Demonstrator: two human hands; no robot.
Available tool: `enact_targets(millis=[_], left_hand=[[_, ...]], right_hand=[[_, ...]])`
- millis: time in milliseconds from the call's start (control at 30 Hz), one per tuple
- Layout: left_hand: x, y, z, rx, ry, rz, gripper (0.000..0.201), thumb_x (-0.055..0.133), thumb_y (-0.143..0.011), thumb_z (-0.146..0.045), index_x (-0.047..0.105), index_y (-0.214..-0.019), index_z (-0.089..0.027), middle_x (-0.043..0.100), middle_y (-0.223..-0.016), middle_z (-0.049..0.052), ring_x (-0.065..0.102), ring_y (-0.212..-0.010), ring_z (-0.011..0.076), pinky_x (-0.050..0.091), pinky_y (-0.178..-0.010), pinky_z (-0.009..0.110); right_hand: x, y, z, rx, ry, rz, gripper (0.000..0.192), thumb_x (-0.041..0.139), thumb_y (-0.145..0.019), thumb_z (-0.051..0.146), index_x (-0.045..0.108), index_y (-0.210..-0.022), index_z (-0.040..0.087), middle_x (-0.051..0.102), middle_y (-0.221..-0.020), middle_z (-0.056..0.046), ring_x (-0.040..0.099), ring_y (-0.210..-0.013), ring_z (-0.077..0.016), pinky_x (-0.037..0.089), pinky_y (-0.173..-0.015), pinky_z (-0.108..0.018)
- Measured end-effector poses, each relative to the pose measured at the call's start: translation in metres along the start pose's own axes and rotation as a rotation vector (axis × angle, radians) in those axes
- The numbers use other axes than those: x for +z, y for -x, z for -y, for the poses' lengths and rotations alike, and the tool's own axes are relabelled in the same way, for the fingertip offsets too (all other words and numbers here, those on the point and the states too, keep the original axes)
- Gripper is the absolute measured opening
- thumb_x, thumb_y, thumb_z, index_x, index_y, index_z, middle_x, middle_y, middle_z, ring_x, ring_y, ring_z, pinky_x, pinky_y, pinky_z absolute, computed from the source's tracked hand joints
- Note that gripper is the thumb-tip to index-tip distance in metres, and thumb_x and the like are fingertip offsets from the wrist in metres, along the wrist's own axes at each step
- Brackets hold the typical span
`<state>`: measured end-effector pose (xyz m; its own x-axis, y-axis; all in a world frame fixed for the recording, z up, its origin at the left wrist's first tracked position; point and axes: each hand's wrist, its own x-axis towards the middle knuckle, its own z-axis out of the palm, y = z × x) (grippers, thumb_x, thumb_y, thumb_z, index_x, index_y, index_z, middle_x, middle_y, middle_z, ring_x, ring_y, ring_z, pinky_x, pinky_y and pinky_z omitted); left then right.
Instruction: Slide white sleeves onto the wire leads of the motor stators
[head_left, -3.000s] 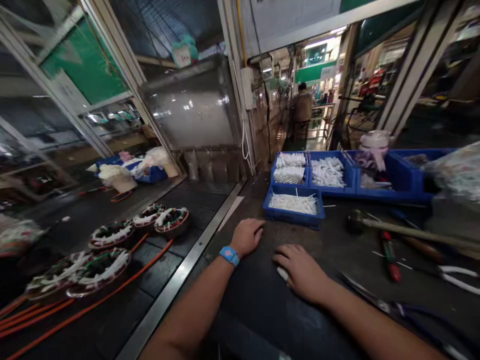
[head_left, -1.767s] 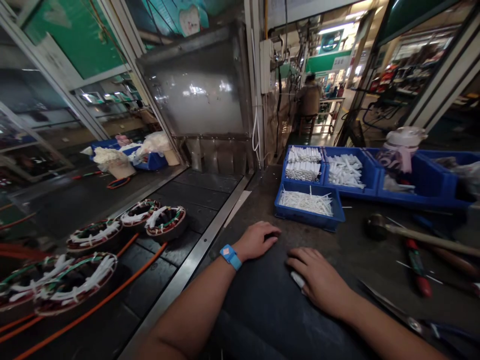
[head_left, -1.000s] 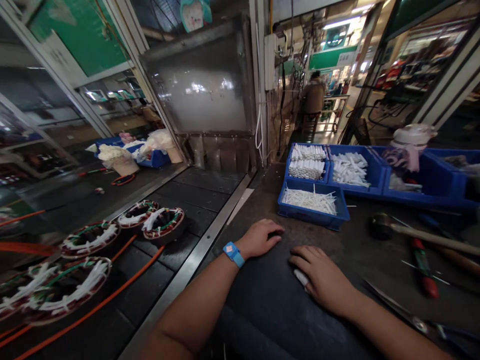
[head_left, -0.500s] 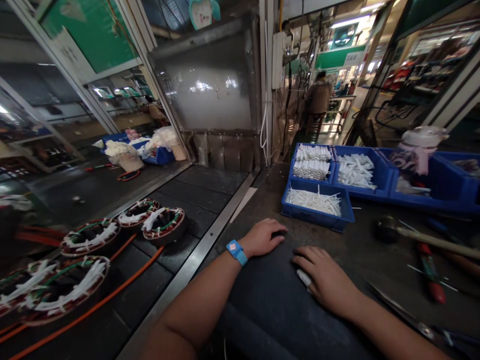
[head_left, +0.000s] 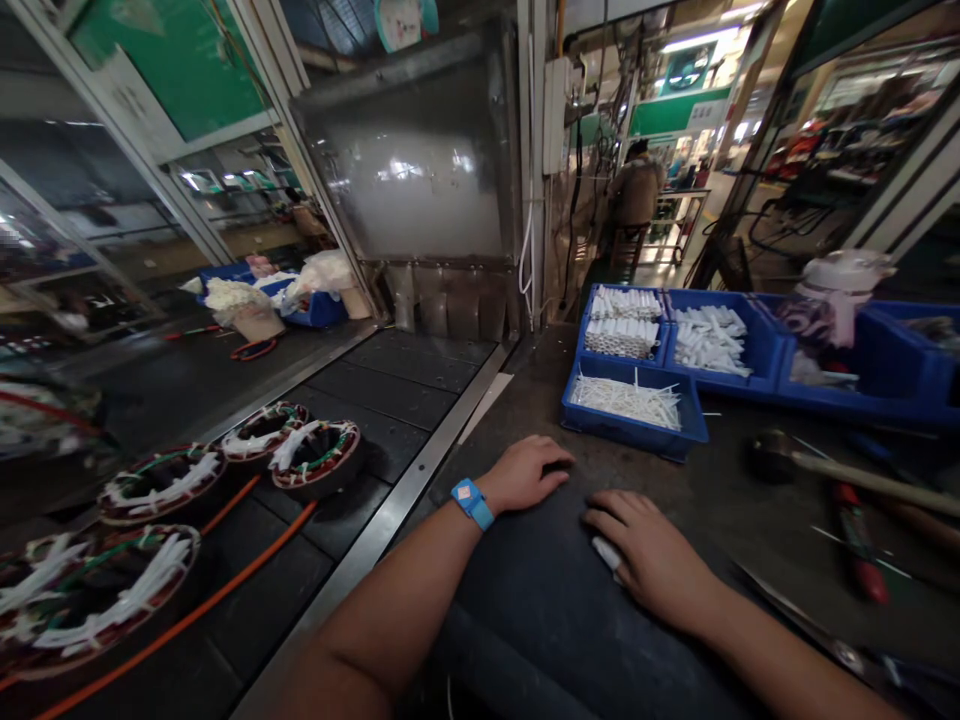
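- Head view: left hand (head_left: pixel 526 474) flat, palm down, fingers loosely spread, holding nothing, near workbench (head_left: pixel 525 620) left edge.
- Right hand (head_left: pixel 651 556) palm down, loosely curled over small white tube (head_left: pixel 604 553), just beside left hand.
- Blue tray (head_left: pixel 634 432) of white strips toward far edge.

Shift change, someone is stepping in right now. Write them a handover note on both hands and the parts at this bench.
Left hand: flat on the dark workbench, empty.
Right hand: palm down, covering a small white sleeve piece.
Parts: wound stators sit on the conveyor to the left; blue bins of white sleeves ahead; hammer and red-handled tool to the right.
Done: no stator is on the bench.
Left: all stators in view are out of hand.
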<state>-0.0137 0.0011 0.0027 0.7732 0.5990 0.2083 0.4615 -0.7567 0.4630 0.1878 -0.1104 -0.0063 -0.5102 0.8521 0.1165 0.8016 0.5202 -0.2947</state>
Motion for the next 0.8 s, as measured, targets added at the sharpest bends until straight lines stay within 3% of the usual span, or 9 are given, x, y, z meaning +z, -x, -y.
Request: enact_targets(millis=[800], left_hand=[[-0.0005,-0.0018,-0.0006,0.004,-0.016,0.001,0.026,0.053,-0.086,-0.027,0.06,-0.11,-0.02,0.062,-0.107,0.006,0.054,-0.101,0.0191,0.041,-0.093,0.032]], right_hand=[[-0.0044,-0.0006,0.0009,0.003,-0.006,0.002,0.06,0.043,-0.059,0.0,0.056,-0.114,0.02,0.051,-0.122,-0.007,0.043,-0.11,-0.0243,0.034,-0.096,-0.042]])
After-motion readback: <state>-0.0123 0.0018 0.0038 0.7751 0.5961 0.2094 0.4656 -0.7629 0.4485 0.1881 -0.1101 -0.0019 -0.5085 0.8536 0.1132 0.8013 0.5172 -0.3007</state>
